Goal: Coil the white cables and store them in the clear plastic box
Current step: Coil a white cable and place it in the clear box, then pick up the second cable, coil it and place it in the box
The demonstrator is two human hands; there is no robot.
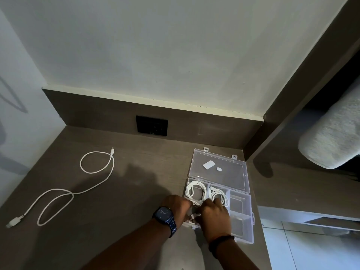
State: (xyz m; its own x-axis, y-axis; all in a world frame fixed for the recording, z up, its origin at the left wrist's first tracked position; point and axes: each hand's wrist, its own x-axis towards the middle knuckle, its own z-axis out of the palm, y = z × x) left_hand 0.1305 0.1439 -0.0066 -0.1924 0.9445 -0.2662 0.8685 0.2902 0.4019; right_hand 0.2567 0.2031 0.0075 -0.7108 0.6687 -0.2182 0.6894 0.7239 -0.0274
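Observation:
The clear plastic box (242, 221) lies open near the desk's right edge, its lid (228, 173) folded back flat. Two coiled white cables (195, 190) (220, 194) fill its two far compartments. Over the box's near left part, my left hand (176, 206) and my right hand (215, 217) are closed together on a third white cable (191, 217), which is mostly hidden between them. One long white cable (64, 193) lies loose and uncoiled on the left of the desk, with a plug at each end.
A brown desk (120, 201) carries everything. A black wall socket (152, 125) sits on the back panel. The lid holds two small white stickers (209, 164). A dark shelf post and a grey rolled towel (331, 137) stand at the right.

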